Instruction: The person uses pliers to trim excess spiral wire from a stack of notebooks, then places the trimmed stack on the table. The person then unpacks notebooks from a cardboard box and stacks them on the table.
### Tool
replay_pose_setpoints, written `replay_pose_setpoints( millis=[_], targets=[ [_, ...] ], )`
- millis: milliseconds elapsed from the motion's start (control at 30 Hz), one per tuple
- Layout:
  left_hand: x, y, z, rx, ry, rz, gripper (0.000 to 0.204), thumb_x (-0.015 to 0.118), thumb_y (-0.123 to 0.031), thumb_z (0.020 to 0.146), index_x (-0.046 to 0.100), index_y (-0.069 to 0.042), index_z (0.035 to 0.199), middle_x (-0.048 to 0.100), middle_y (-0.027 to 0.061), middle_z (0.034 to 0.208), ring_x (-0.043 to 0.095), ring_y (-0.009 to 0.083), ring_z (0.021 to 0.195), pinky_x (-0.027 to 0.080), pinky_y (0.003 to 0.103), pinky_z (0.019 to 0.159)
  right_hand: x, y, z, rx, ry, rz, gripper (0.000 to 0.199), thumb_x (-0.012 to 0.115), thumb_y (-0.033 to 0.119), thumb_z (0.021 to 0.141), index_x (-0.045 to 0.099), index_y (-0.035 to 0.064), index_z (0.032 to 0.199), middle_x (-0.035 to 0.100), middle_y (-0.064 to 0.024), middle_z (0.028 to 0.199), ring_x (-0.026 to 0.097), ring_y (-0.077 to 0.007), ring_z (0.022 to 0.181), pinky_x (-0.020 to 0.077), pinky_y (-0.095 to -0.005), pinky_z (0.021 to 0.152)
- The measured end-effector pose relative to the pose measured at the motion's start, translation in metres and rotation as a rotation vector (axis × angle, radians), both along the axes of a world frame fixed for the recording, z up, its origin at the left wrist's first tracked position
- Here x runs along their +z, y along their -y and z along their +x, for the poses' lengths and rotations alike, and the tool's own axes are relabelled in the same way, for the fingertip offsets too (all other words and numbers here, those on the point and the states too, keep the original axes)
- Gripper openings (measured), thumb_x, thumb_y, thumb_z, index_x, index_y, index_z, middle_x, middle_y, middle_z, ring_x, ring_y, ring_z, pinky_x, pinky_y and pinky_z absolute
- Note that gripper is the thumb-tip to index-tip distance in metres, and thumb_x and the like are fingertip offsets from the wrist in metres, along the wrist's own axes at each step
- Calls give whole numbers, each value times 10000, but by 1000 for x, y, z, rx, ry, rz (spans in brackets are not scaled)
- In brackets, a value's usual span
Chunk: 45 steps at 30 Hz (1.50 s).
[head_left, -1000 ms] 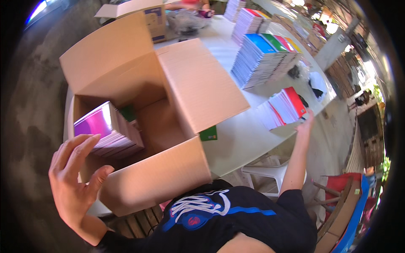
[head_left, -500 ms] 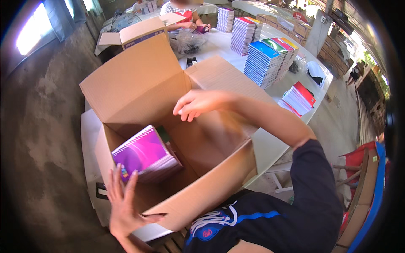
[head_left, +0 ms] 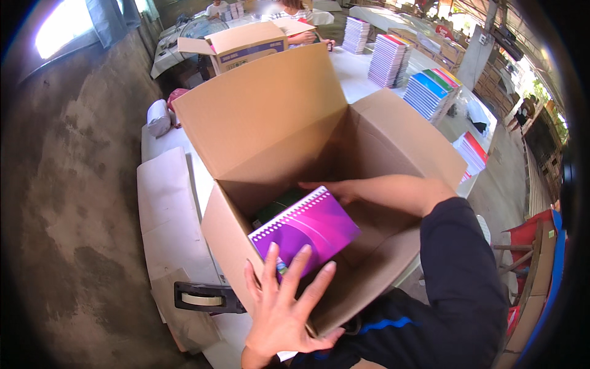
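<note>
A large open cardboard box (head_left: 264, 111) stands in front of me with its flaps up. Inside at the left lies a purple spiral notebook (head_left: 307, 224), tilted, its wire binding toward the far side. A dark green notebook cover (head_left: 273, 209) shows partly beyond it. My left hand (head_left: 286, 301) is open, fingers spread over the box's near left edge, with fingertips against the purple cover. Down inside the box, my right hand (head_left: 341, 189) is beside the notebook's far edge. One finger stretches out there; the others are hidden behind the notebook.
A tape dispenser (head_left: 206, 298) and flat cardboard (head_left: 175, 215) lie left of the box. Beyond it stand stacks of spiral notebooks (head_left: 430, 92) and a smaller red-topped stack (head_left: 472, 154). Another open carton (head_left: 246, 46) is at the back, near a person (head_left: 298, 18) across the table.
My right hand has gone from above the box down inside it, beyond the purple notebook. The view has shifted left, showing the tape dispenser fully. My left hand stays at the box's near left edge.
</note>
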State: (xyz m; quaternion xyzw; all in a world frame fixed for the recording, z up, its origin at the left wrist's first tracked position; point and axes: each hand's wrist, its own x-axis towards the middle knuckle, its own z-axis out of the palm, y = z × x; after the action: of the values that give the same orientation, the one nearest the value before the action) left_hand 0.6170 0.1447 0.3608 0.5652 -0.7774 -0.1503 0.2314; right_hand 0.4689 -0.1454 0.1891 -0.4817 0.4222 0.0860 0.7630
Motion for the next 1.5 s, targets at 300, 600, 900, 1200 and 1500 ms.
replay_pose_setpoints(
  millis=[300, 600, 900, 1200, 1500],
  targets=[
    [18, 5, 2, -37, 34, 113, 936, 704, -524, 484, 462, -248, 1346, 323, 114, 1454, 261, 390, 1326, 128, 702, 963, -50, -33, 42, -239, 117, 191, 425, 576, 449, 859, 614, 112, 1114, 653, -96, 1062, 627, -188, 934, 493, -362, 854],
    [-6, 8, -14, 200, -85, -61, 490, 500, -293, 625, 680, -227, 1075, 597, 0, 1218, 517, 232, 1095, 221, 628, 988, -10, -47, 49, -391, -130, 120, 382, 559, 380, 867, 592, 70, 1089, 637, -123, 1006, 596, -222, 866, 492, -343, 761],
    [-12, 11, -9, 177, -187, -143, 435, 512, -291, 603, 721, -195, 972, 636, -13, 1145, 470, 231, 1116, 279, 555, 972, 4, -33, 55, -424, 64, 357, 385, 594, 325, 805, 574, 69, 1093, 615, -107, 1059, 580, -246, 962, 438, -410, 899],
    [-26, 5, -9, 76, -150, -161, 453, 526, -354, 632, 722, -146, 983, 629, 37, 1161, 417, 302, 1168, 331, 499, 972, -17, -35, 54, -362, 120, 313, 421, 643, 420, 789, 616, 92, 1052, 634, -77, 986, 593, -202, 896, 466, -355, 831],
    [-16, 11, -6, 99, -91, -191, 429, 544, -363, 643, 721, -181, 989, 625, -9, 1168, 421, 278, 1188, 296, 538, 982, -31, -39, 43, -407, 150, 384, 472, 637, 416, 776, 581, 84, 1106, 615, -110, 1021, 566, -237, 940, 443, -361, 851]
  ],
)
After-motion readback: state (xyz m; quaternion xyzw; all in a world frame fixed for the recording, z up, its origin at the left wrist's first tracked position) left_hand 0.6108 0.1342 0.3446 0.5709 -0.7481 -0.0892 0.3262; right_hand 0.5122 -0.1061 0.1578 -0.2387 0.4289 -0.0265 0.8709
